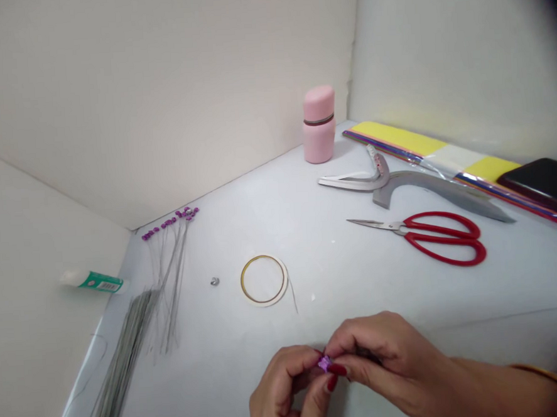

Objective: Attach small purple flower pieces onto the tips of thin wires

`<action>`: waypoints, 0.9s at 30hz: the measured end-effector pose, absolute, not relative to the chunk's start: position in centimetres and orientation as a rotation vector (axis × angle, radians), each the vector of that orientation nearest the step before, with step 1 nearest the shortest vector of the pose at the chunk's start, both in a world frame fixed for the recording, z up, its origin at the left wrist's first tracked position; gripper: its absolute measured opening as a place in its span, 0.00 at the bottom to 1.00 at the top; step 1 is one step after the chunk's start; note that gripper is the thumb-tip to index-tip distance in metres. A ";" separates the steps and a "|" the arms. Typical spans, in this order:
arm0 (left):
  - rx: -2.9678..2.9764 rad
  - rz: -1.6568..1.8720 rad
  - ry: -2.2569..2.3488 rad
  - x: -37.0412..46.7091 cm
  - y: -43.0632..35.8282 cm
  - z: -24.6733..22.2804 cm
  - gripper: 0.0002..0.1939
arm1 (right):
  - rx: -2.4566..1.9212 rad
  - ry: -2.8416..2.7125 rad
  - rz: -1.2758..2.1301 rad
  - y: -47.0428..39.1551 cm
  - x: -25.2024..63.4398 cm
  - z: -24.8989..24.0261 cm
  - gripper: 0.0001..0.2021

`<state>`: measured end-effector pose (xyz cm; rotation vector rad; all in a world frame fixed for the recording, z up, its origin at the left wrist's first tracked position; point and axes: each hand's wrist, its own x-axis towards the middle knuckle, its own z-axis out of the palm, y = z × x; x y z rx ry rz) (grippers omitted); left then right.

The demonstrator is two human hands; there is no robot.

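A small piece of shiny purple material [324, 363] is pinched between the fingertips of both my hands, low in the middle of the view. My left hand [289, 390] holds it from the left with thumb and finger closed. From the right, my right hand [386, 359] grips it the same way, its red thumbnail against it. A thin wire-like line [502, 317] runs off to the right behind my right hand; I cannot tell whether it joins the purple piece. Above my hands lies a roll of narrow white tape [285, 283] with a short wire beside it.
Several purple-tipped wires [168, 223] lie at the left, beside a bundle of grey wires [123, 369] and a green-labelled tube [106, 282]. Red-handled scissors [443, 236], a grey curved tool [428, 183], a pink bottle [320, 133], coloured sheets [397, 139] and a dark object [544, 183] lie farther back.
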<state>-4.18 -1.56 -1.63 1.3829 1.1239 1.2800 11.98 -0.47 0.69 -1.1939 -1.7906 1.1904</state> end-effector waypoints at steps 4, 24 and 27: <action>1.587 1.319 1.087 -4.8 -1.1 -1.6 0.07 | -1.205 -1.760 1.301 -0.4 12.0 0.6 0.07; 1.230 1.092 1.041 -5.4 -0.8 -1.2 0.01 | -1.193 -1.802 1.349 -0.3 12.5 1.4 0.05; 1.251 1.080 1.040 -5.4 -1.0 -1.6 0.02 | -1.173 -1.835 1.357 -0.2 12.6 1.3 0.06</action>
